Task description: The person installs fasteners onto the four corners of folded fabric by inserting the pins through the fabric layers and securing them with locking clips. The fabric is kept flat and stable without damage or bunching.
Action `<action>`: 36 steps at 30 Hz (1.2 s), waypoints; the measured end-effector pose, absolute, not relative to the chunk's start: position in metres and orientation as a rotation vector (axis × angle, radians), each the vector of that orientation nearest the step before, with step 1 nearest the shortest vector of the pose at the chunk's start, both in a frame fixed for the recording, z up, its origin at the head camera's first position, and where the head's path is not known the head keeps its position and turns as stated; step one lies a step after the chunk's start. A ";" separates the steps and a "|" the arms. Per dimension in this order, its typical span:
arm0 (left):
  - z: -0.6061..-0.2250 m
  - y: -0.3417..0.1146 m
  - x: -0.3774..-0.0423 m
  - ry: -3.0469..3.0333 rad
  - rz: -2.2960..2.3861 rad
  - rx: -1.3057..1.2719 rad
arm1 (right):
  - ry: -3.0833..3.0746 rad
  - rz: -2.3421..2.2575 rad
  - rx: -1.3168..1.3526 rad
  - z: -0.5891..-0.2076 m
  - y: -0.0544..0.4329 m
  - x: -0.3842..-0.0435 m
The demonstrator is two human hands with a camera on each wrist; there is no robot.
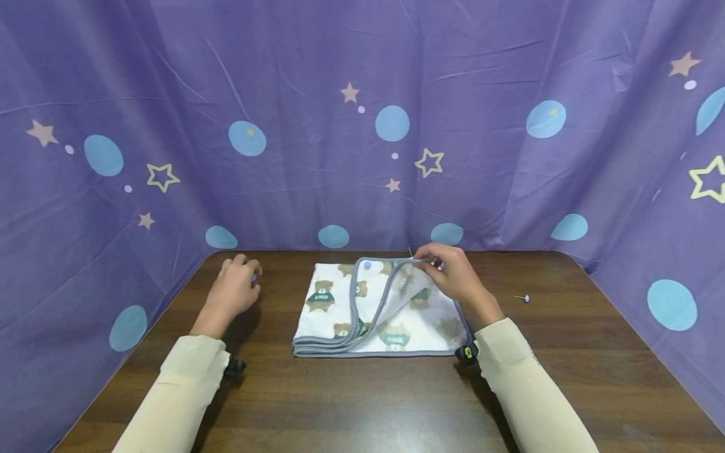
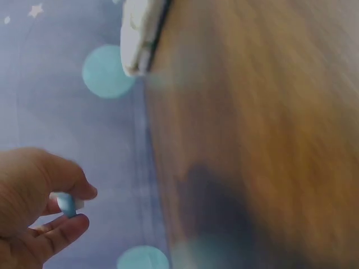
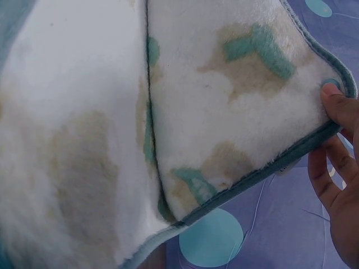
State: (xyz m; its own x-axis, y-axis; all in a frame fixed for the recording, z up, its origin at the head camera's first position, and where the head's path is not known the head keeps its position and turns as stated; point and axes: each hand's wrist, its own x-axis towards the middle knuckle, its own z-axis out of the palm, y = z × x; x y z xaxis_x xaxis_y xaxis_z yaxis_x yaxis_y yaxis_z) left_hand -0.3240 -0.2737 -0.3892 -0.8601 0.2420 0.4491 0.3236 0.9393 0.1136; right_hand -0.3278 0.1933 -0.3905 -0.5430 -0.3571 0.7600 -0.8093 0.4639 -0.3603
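Note:
A folded white baby blanket [image 1: 334, 302] with brown bears, green lettering and a grey-blue border lies on the table. My right hand [image 1: 453, 270] pinches its far right corner; the right wrist view shows the lifted, bordered edge [image 3: 252, 174] between thumb and fingers. A small blue round head [image 3: 331, 82] sits at the thumb tip, and a thin metal point [image 1: 410, 251] sticks up beside that corner. A blue pin head [image 1: 367, 265] shows at the top of a folded layer. Left of the blanket, my raised left hand [image 1: 235, 286] pinches a small blue-and-white pin head [image 2: 67, 204].
Another pin with a pale blue head [image 1: 526, 298] lies on the brown wooden table [image 1: 362, 402], right of the blanket. A purple curtain [image 1: 306, 157] with stars and blue spots surrounds the table's back and sides. Dark wrist cameras [image 1: 467, 353] sit at both cuffs.

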 end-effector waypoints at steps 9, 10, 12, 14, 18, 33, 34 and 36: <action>-0.373 -0.227 -0.335 -2.563 -0.263 -0.597 | -2.100 0.970 0.987 -0.390 0.191 -0.328; -0.372 -0.221 -0.337 -2.565 -0.275 -0.616 | -2.096 0.970 0.991 -0.390 0.191 -0.327; -0.369 -0.210 -0.339 -2.572 -0.302 -0.651 | -2.091 0.969 0.995 -0.390 0.190 -0.327; -0.367 -0.198 -0.341 -2.579 -0.335 -0.688 | -2.093 0.966 0.998 -0.390 0.190 -0.327; -0.363 -0.176 -0.343 -2.553 -0.384 -0.782 | -2.120 0.963 0.991 -0.391 0.190 -0.327; -0.370 -0.082 -0.354 -2.412 -0.601 -0.999 | -2.189 0.957 0.987 -0.391 0.191 -0.326; -0.371 -0.076 -0.355 -2.405 -0.622 -1.001 | -2.195 0.959 0.989 -0.391 0.191 -0.326; -0.372 -0.066 -0.354 -2.412 -0.660 -0.995 | -2.203 0.960 0.991 -0.391 0.190 -0.326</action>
State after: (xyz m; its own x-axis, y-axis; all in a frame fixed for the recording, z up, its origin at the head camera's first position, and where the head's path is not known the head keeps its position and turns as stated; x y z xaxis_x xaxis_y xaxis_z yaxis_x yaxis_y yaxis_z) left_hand -0.3544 -0.0664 -0.3723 -0.6407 0.5227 0.5625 0.7363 0.6259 0.2571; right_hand -0.3265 0.1905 -0.3907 -0.5865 -0.4094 0.6988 -0.7906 0.4769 -0.3841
